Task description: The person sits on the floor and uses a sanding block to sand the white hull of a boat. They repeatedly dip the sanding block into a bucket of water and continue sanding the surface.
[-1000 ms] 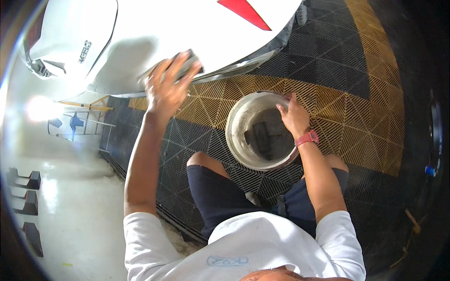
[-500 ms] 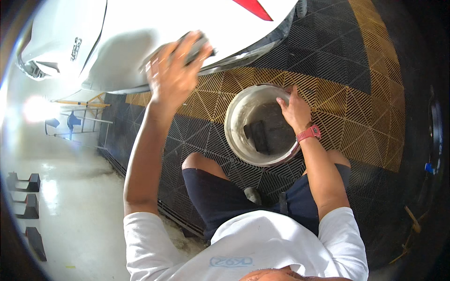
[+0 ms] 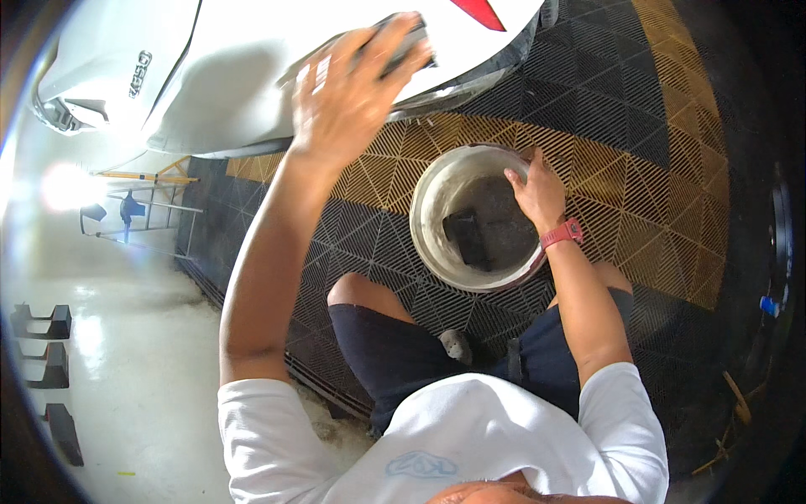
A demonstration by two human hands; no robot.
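My left hand (image 3: 346,99) is spread over a dark grey sanding pad (image 3: 413,49), pressed against the white car's rear body panel (image 3: 243,88). The hand is blurred, and the palm hides part of the pad. At the right, my right hand (image 3: 541,198) grips the rim of a round whitish bucket (image 3: 426,228), with the thumb on the inside wall. Murky water seems to fill the bucket's bottom, where a black block-like object (image 3: 468,239) lies. A red watch (image 3: 561,233) is on my right wrist.
The bucket stands between my knees and the car on black and yellow grated floor tiles (image 3: 613,202). A red tail light (image 3: 480,12) marks the car's far edge. To the left are a stand with a bright lamp (image 3: 67,186) and several dark brackets (image 3: 50,365) along the pale floor.
My left hand and the pad have slid to the right and farther away along the car panel. My right hand stays on the bucket rim; the view has shifted slightly.
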